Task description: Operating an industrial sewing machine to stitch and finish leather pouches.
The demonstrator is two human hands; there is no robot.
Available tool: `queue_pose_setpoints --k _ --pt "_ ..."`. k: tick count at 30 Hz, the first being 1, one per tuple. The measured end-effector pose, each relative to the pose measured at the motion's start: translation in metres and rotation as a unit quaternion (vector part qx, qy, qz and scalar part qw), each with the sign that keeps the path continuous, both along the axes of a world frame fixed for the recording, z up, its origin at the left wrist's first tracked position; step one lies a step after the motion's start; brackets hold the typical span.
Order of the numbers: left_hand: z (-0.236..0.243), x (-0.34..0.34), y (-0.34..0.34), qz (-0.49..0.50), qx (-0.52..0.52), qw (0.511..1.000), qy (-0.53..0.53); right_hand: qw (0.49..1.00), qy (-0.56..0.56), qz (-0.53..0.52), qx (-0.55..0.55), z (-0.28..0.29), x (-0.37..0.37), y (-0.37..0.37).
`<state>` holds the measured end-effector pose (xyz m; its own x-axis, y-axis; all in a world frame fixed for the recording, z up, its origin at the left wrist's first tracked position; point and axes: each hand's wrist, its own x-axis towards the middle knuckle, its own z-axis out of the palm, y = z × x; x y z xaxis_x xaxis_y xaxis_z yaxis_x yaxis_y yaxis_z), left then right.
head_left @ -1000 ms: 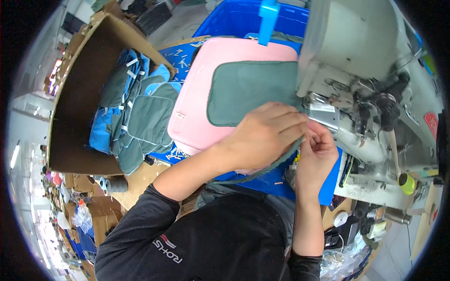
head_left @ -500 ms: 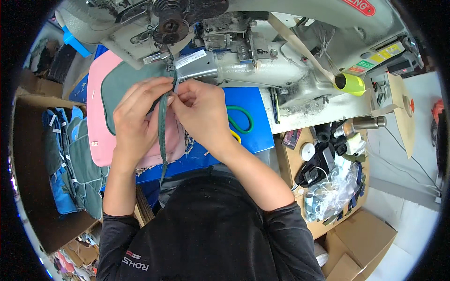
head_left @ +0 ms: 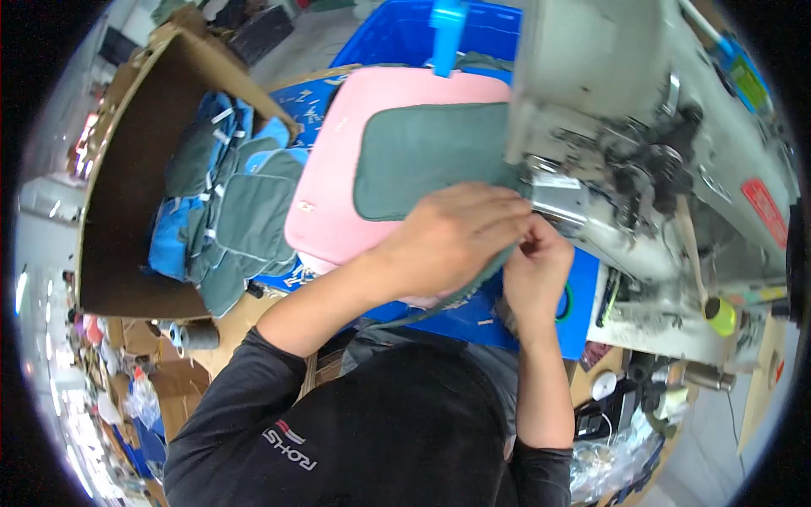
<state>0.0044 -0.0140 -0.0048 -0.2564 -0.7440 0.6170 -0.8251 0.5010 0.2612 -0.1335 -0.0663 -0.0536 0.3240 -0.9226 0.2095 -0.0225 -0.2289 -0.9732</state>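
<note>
My left hand (head_left: 460, 232) is closed over a dark green strip (head_left: 490, 275) just in front of the sewing machine's metal guide (head_left: 557, 203). Beside it, slightly lower, my right hand (head_left: 541, 270) pinches the strip near the guide, its fingertips partly covered by the left. The strip trails back beneath my left wrist toward my body. Behind my hands a dark green fabric panel (head_left: 431, 156) lies on a pink padded piece (head_left: 325, 177) under the machine head (head_left: 591, 76). The stitching point itself is hidden.
A cardboard box (head_left: 118, 237) holding green and blue pieces (head_left: 253, 211) stands at left, near thread cones (head_left: 198, 336). A blue crate (head_left: 380, 34) is behind. The blue board (head_left: 300, 101) carries small scraps. A yellow-green holder (head_left: 720, 314) hangs on the machine at right.
The camera swung toward the machine and right-hand side half a second ago, then back. Both hands stay closed at the guide, with only slight movement.
</note>
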Motion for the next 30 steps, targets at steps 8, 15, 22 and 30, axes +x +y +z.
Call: queue_pose_setpoints --k 8,15,22,30 --pt "0.0 0.002 -0.004 0.005 -0.035 0.998 -0.056 1.0 0.002 0.009 -0.005 0.001 0.002 -0.003" --pt "-0.001 0.007 -0.002 -0.015 -0.024 0.999 -0.044 0.997 0.069 0.002 -0.02 0.013 -0.002 -0.004" --pt "0.004 0.019 -0.009 -0.005 0.103 0.975 0.196 0.996 0.085 0.006 0.024 0.015 0.006 -0.003" --pt "0.005 0.021 -0.01 -0.022 0.049 0.996 0.075 0.995 0.09 0.033 0.0 0.011 0.001 -0.008"
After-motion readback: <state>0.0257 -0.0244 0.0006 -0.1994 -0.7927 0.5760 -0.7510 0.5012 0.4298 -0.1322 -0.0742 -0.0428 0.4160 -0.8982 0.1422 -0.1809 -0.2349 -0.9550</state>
